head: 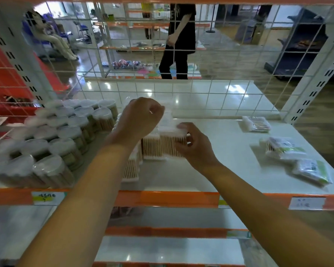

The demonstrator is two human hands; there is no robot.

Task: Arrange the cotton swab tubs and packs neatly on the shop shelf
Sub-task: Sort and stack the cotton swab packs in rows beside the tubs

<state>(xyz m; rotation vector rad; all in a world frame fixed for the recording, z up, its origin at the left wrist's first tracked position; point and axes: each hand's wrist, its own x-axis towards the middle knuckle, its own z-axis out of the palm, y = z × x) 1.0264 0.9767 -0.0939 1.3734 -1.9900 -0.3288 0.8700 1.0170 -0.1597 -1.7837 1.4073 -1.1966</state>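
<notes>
Right hand (193,143) pinches a clear pack (172,144) of swabs by its right end, fingers curled round it. We judge it is being stood upright beside the other standing packs (151,148), sticks vertical so the row reads as one face. Pack sits mid-shelf, touching its neighbour.

Left hand (141,120) hovers above and behind, fingers curled. It seems to rest on the back of the row, probably steadying it against toppling; whether it actually holds anything we cannot tell, as the knuckles hide it.

Further packs (131,168) run forward toward the shelf (210,170) edge, upright.

Left of the row: tubs (52,143), close-packed in ranks, lids up. We take that block as finished.

Right side: three loose packs (285,149) lie flat and askew, well apart from the row. These are likely next.

Orange price rail (177,199) along the front. Wire grid (181,93) behind.
</notes>
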